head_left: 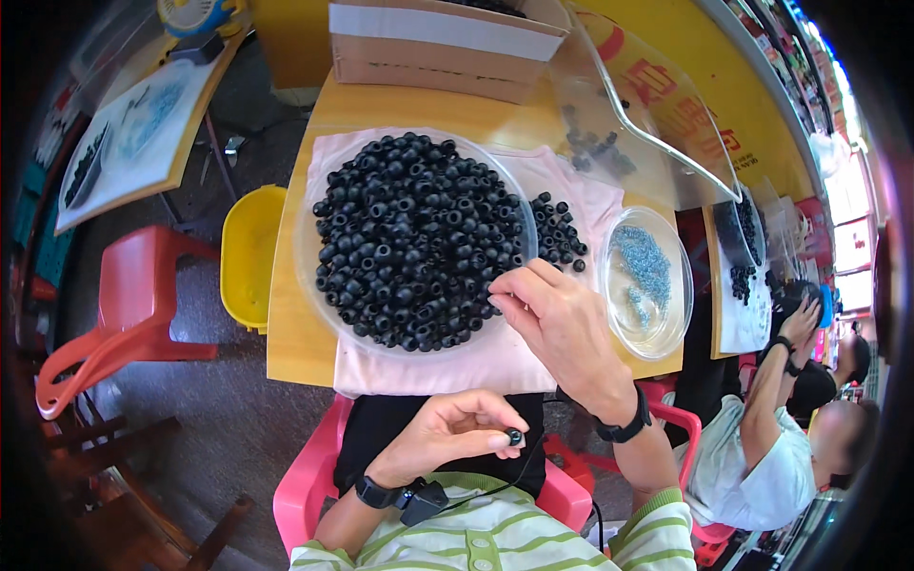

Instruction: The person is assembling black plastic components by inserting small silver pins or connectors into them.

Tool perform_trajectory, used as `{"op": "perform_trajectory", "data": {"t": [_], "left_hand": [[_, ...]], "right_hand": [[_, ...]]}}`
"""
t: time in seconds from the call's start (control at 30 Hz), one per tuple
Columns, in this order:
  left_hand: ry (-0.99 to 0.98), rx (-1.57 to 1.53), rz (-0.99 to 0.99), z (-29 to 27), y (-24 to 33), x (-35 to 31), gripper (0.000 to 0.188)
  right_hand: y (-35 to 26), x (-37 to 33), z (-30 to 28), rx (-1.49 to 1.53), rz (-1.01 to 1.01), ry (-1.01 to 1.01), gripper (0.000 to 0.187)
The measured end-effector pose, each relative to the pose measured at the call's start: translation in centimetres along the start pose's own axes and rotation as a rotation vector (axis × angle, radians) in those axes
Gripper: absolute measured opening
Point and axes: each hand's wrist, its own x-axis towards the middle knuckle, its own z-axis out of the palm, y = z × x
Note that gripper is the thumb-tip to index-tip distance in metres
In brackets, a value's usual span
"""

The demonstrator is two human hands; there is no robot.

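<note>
My left hand (443,438) is held low in front of my body, closed, with a small round black bead (514,437) pinched between thumb and forefinger. The bead has a hole that faces up. My right hand (566,319) reaches over the right edge of a round clear tray (307,276), its thumb and forefinger pressed together. Whatever is between those fingertips is too small to make out. A heap of black beads (409,238) fills the tray. To the right of my right hand, a clear oval bowl (657,333) holds tiny pale blue pieces (644,262).
A pink cloth (367,373) lies under the tray, with loose black beads (557,228) beside it. Behind stand a cardboard box (428,59) and a clear plastic bin (657,133). A yellow tub (252,257) and red chair (138,285) are left; another person (752,457) sits right.
</note>
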Motion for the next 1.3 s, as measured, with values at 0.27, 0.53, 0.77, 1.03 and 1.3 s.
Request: {"op": "perform_trajectory", "data": {"t": [0.27,0.53,0.77,1.03,1.3], "left_hand": [[-0.008,-0.03,0.039,-0.3,0.1,0.4,0.019],[0.005,-0.015,0.013,-0.3,0.2,0.3,0.019],[-0.028,-0.024,0.027,-1.1,0.4,-0.1,0.02],[-0.003,0.012,0.004,-0.8,0.7,-0.2,0.019],[0.02,0.008,0.051,-1.1,-0.1,0.2,0.017]], "right_hand": [[-0.9,-0.2,0.1,0.009,-0.104,-0.038,0.011],[-1.4,1.7,2.3,-0.181,-0.182,-0.167,0.007],[-1.8,2.4,2.8,-0.296,-0.224,-0.203,0.005],[0.0,3.0,3.1,-0.092,-0.26,-0.164,0.006],[0.4,-1.8,-1.2,0.166,0.09,0.059,0.013]]}}
